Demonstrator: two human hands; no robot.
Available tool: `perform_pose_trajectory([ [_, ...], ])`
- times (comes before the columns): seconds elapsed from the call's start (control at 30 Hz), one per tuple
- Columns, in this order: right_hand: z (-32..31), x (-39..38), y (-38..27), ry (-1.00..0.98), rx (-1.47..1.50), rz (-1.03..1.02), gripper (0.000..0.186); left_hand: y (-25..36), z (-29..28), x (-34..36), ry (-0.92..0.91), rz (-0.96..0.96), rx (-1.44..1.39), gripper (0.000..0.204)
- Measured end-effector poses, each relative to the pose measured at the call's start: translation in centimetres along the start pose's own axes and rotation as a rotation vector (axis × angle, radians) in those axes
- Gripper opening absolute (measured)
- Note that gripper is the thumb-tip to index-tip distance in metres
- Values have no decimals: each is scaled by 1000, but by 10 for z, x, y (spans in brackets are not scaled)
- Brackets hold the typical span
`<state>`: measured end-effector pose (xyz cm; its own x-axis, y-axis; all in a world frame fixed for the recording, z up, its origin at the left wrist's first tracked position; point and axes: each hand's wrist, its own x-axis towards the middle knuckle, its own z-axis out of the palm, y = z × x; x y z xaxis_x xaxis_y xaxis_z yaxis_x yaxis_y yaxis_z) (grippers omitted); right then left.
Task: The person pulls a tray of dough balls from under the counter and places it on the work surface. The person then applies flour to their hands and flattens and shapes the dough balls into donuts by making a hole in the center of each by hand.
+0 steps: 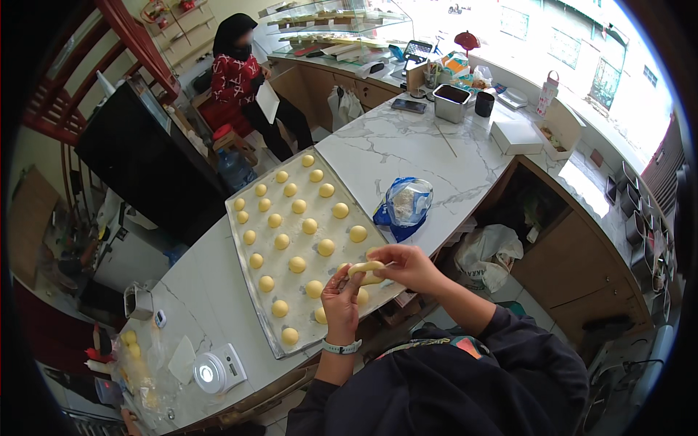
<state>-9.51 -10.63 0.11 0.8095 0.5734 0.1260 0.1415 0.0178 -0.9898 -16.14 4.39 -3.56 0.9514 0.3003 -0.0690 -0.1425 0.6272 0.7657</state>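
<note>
Over a large metal tray dotted with several round pale-yellow dough balls, I hold an elongated piece of dough between both hands. My left hand, with a watch on its wrist, grips it from below and left, thumb and fingers closed on it. The fingers of my right hand pinch its right part. Some of the tray's surface behind my hands is hidden. An open blue-and-clear bag of pale contents sits on the marble counter right of the tray.
A co-worker holds a white board behind the counter. A white scale, a timer and bagged dough are at lower left, near another person's hand. A phone, steel container and boxes line the back.
</note>
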Motion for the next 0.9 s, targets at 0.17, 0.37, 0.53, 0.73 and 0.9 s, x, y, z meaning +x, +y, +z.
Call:
perform_pose_trajectory([
  [0.17, 2, -6, -8, -32, 29, -64, 31, 6, 2, -2, -149, -146, -15, 22],
  [0.37, -6, -3, -14, -7, 199, 125, 33, 14, 3, -2, -19, -119, -13, 22],
  [0.53, -13, -6, -11, -85, 176, 110, 29, 20, 2, 0, -49, -117, -36, 21],
  [0.73, 1, -9, -21, -107, 223, 89, 29, 23, 3, -3, -137, -258, -27, 19],
  [0.9, -10, -4, -23, -101, 243, 190, 30, 27, -1, -3, -195, -344, -51, 20],
])
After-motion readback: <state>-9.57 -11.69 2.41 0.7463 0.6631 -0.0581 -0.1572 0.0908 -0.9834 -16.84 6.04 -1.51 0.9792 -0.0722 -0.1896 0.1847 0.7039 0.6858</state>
